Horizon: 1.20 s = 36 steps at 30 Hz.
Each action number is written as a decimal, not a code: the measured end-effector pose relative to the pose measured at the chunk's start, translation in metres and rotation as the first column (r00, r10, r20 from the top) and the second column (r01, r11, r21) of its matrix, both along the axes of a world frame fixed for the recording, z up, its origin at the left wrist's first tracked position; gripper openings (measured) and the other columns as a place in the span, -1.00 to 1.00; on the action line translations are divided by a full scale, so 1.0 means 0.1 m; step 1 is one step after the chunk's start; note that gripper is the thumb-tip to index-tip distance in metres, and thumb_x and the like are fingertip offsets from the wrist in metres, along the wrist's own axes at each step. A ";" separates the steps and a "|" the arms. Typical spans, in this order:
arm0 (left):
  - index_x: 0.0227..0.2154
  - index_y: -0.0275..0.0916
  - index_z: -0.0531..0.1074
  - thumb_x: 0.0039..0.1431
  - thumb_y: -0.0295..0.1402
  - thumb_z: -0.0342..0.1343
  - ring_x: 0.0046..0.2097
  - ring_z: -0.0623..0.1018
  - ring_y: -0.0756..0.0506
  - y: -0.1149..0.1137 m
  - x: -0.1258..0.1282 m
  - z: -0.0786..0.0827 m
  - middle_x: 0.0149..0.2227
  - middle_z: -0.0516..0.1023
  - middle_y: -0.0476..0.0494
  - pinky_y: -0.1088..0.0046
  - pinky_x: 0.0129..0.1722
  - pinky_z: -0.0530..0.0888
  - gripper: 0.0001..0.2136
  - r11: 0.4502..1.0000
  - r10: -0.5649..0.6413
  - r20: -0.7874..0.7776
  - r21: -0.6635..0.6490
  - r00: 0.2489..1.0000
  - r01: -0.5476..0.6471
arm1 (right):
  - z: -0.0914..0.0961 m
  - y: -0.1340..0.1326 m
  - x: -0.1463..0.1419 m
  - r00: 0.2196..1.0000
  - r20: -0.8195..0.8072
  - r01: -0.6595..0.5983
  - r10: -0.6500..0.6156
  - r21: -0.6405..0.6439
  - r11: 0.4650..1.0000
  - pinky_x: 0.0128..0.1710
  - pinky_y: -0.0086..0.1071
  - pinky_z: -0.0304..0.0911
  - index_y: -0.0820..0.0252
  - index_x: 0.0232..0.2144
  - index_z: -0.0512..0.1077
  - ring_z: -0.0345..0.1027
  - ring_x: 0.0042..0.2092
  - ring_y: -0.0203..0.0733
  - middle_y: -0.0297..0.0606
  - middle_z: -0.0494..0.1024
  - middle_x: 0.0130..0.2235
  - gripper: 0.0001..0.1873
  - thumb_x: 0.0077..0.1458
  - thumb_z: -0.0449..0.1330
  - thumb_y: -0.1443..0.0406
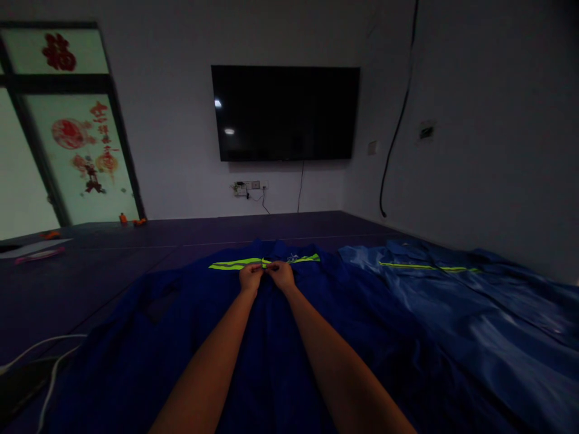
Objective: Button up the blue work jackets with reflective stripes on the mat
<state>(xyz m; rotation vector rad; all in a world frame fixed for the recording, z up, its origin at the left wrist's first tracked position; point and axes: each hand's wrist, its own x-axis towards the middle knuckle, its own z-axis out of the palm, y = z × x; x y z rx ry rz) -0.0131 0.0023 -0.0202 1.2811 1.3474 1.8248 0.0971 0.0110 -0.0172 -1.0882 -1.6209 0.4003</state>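
A dark blue work jacket (pixel 217 325) lies spread out in front of me, with a yellow-green reflective stripe (pixel 233 264) across its chest. My left hand (pixel 251 278) pinches the jacket's front edge at the stripe, near the middle. Close beside it, my right hand (pixel 281 275) pinches the same front opening, fingertips almost touching those of the left. Whether a button or a snap sits between the fingers is too small to tell. White lettering shows on the chest just right of my right hand.
A lighter blue jacket (pixel 456 307) with a thin yellow stripe lies to the right. White cables (pixel 54 361) run at the lower left. A television (pixel 286 114) hangs on the far wall, and a black cable (pixel 398 126) dangles at the right. Small orange objects (pixel 123 218) stand by the glass door.
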 end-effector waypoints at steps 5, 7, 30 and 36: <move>-0.44 -0.30 0.52 -0.21 -0.60 0.08 -0.43 0.53 -0.03 -0.02 0.01 0.01 -0.49 0.56 -0.08 0.50 -0.40 0.45 -0.78 1.000 -0.019 0.000 -0.003 1.000 0.019 | 0.04 -0.05 0.00 0.995 0.083 0.051 -0.050 -0.007 0.999 -0.26 -0.42 0.27 0.16 -0.51 0.50 0.43 -0.29 -0.18 -0.29 0.56 -0.43 -0.89 -0.14 0.16 0.39; -0.43 -0.30 0.51 -0.20 -0.61 0.06 -0.45 0.52 -0.02 -0.02 0.02 0.01 -0.49 0.56 -0.08 0.51 -0.42 0.45 -0.76 1.000 -0.030 -0.003 -0.004 1.000 0.030 | 0.05 -0.07 0.00 0.992 0.112 0.062 -0.061 -0.007 0.998 -0.26 -0.43 0.26 0.15 -0.53 0.49 0.43 -0.29 -0.19 -0.30 0.56 -0.43 -0.87 -0.14 0.15 0.42; -0.38 -0.30 0.50 -0.11 -0.58 0.05 -0.40 0.52 -0.01 0.06 0.02 -0.01 -0.44 0.56 -0.09 0.51 -0.35 0.44 -0.79 0.999 0.039 -0.217 -0.019 0.975 -0.044 | 0.04 -0.03 0.00 0.983 0.162 0.098 -0.088 -0.050 0.994 -0.23 -0.48 0.21 0.19 -0.48 0.48 0.40 -0.26 -0.25 -0.26 0.56 -0.36 -0.84 -0.10 0.12 0.45; -0.39 -0.29 0.50 -0.11 -0.56 0.08 -0.36 0.53 -0.01 0.04 0.02 0.00 -0.40 0.56 -0.09 0.52 -0.33 0.44 -0.82 0.998 0.055 -0.267 -0.020 0.962 -0.063 | 0.05 -0.05 0.00 0.984 0.156 0.098 -0.091 -0.042 0.994 -0.24 -0.48 0.21 0.19 -0.50 0.48 0.41 -0.28 -0.24 -0.25 0.56 -0.38 -0.85 -0.11 0.13 0.45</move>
